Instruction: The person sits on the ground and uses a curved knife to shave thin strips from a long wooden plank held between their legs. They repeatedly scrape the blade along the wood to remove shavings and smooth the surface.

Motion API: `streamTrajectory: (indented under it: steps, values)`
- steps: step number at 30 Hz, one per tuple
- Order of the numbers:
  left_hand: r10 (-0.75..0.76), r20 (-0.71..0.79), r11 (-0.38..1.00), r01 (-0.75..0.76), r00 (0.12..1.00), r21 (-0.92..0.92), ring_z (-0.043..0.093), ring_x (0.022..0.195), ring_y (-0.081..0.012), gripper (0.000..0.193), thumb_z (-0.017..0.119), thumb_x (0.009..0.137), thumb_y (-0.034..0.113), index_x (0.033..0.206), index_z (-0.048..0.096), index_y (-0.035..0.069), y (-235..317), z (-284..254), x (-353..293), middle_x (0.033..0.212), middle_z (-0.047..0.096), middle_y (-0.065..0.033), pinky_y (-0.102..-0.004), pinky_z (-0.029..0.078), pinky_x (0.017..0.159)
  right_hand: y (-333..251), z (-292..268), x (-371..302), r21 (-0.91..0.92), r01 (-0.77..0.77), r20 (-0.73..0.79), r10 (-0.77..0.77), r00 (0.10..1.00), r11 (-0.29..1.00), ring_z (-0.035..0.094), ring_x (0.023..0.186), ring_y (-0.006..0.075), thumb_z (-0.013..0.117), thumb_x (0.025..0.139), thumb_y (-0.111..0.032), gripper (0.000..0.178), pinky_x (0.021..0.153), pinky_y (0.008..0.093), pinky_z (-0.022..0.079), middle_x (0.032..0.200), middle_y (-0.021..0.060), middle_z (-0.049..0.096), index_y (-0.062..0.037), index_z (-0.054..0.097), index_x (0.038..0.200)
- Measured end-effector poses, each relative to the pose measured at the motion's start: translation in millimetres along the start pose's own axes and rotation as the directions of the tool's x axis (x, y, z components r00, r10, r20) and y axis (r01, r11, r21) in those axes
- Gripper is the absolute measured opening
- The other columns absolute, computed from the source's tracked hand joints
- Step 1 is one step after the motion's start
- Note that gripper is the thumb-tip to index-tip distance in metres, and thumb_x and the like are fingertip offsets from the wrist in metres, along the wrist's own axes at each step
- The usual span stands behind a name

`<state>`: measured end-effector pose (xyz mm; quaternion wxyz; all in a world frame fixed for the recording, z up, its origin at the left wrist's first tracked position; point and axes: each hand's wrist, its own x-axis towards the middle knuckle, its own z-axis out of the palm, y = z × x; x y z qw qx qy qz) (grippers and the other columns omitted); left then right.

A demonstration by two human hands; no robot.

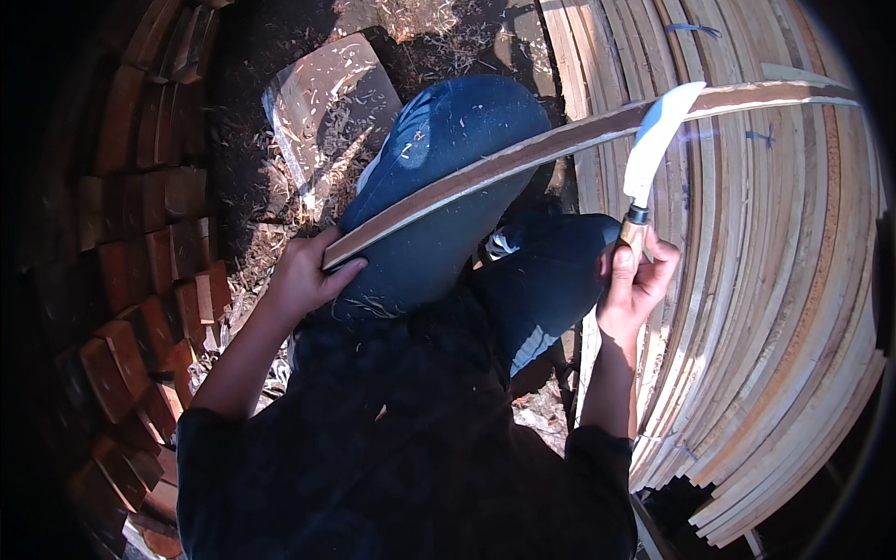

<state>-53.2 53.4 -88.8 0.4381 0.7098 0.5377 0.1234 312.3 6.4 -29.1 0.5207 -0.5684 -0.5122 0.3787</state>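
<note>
My left hand (311, 273) grips the near end of a long wooden strip (523, 157), brown on its face with pale edges. The strip lies across my raised knee in blue jeans (467, 112) and reaches off to the far right, over stacked slats. In my right hand (642, 280) is a knife (656, 149), held by its light wooden handle with a dark collar. Its broad, bright blade points up and away, crossing in front of the strip in this view. Whether the blade touches the strip, I cannot tell.
To the right lies a big stack of pale wooden slats (747, 308), bundled with bluish ties. Reddish-brown wood blocks (126, 280) are piled on the left. A flat slab (350, 89) dusted with shavings rests on the ground beyond my knee, among scattered wood shavings (252, 233).
</note>
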Motion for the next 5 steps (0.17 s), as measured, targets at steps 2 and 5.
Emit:
streamTrajectory:
  steps: [2,5]
  values:
    - [0.029,-0.03,1.0,-0.029,0.999,-0.004,0.064,0.062,-0.0375,0.035,0.074,0.078,0.031,0.088,0.061,0.0,-4,6,-5,0.062,0.059,-0.0201,-0.0409,0.05,0.059,-4,5,-4,-0.369,0.066,0.275,0.042,0.96,0.927,0.066,0.084,0.0225,0.068,0.088,-0.012,0.032,0.073,0.0333,0.051,0.094,0.0167,0.066,-0.0003,0.049,0.112]
    - [0.007,-0.029,1.0,-0.007,1.0,-0.007,0.065,0.065,-0.038,0.035,0.075,0.077,0.031,0.089,0.061,0.001,-6,6,-6,0.066,0.061,-0.0207,-0.0412,0.051,0.061,-11,-5,3,-0.311,0.075,0.297,0.022,0.954,0.947,0.067,0.081,0.0239,0.068,0.088,-0.011,0.036,0.07,0.0316,0.052,0.099,0.0162,0.067,-0.0009,0.05,0.118]
